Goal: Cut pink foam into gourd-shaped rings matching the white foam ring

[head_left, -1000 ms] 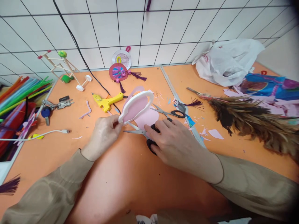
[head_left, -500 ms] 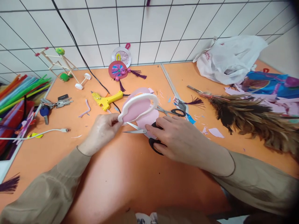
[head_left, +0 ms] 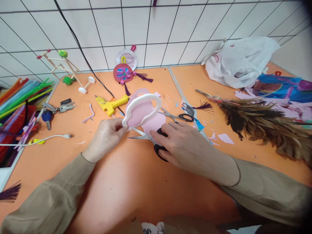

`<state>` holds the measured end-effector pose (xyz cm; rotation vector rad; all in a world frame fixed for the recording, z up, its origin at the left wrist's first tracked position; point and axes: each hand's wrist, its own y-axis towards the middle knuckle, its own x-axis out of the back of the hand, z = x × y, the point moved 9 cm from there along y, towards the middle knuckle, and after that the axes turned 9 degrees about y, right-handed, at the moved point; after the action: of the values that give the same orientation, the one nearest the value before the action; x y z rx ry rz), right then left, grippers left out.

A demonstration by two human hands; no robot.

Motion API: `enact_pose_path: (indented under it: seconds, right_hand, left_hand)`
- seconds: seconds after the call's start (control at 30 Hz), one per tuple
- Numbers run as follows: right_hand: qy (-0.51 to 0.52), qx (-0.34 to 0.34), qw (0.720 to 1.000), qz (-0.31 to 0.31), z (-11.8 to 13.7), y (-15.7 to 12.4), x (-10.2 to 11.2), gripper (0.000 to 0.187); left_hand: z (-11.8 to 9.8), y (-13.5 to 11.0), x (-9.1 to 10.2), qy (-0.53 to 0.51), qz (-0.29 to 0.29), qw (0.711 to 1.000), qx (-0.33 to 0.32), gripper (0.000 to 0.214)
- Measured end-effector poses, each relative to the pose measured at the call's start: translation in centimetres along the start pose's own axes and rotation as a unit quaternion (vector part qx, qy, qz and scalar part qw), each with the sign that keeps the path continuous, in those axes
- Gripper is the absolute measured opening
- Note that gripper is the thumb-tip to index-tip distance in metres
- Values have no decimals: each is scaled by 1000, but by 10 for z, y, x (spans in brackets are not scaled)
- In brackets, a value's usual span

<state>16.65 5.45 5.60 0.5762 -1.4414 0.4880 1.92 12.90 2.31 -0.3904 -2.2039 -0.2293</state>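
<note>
Between thumb and fingers, my left hand pinches the near left edge of a pink paper cutout with a thick white rim, tilted up off the table. My right hand has its fingers in the black handles of a pair of scissors. The blades are apart and point left, the upper one touching or close to the cutout's lower edge near my left fingertips. A rounded pink paper part shows behind the blades; whether it joins the cutout I cannot tell.
A yellow glue gun and a second pair of scissors lie behind my hands. Paper scraps, a feather bundle and a white plastic bag are on the right. Keys and a white cable lie left.
The white-rimmed cutout has tilted and shifted slightly left. My right hand and the scissors have moved a little left too, blades still apart.
</note>
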Motion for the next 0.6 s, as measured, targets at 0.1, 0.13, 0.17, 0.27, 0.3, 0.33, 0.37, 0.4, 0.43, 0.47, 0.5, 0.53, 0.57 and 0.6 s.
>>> enact_pose_path:
  seconds: [0.1,0.13,0.17,0.27,0.3,0.33,0.37,0.4,0.43,0.47,0.5,0.53,0.57,0.6]
  right_hand:
    - [-3,0,1000,-6,1,0,0,27]
    - [-4,0,1000,-9,2,-1,0,28]
    - [-4,-2,1000,-13,3,-1,0,28]
    - [5,-17,1000,-15,3,0,-1,28]
    - [11,-23,1000,-11,3,0,-2,27]
    - [17,-29,999,-4,2,0,-3,27]
    - [25,-32,999,3,2,1,-3,26]
    - [32,-36,999,13,2,1,-4,26]
    - [37,-39,998,22,1,1,-4,26]
    - [42,-41,998,31,1,1,-4,26]
    - [46,-43,997,38,0,1,-4,27]
    - [50,-44,997,41,-1,1,-3,28]
    - [54,-45,997,45,-2,1,-2,29]
    - [58,-46,996,45,-2,1,-2,29]
  left_hand:
    - [-1,0,1,-4,-2,1000,8,24]
    - [-2,-1,2,-10,-6,1000,8,23]
    - [-3,-1,3,-17,-11,1000,8,21]
    - [-4,-1,6,-41,-26,999,13,17]
    - [-4,-1,7,-49,-29,998,17,17]
    - [-3,-1,7,-56,-30,998,22,17]
    - [-3,-1,7,-64,-30,997,26,17]
    - [-2,-1,7,-73,-28,997,30,18]
    - [-1,0,6,-82,-25,996,33,18]
    - [0,0,5,-92,-21,995,37,19]
    - [2,0,4,-102,-18,994,41,20]
    - [4,1,4,-112,-16,992,46,21]
    - [5,1,3,-120,-14,991,52,22]
    - [7,1,3,-128,-15,990,58,22]
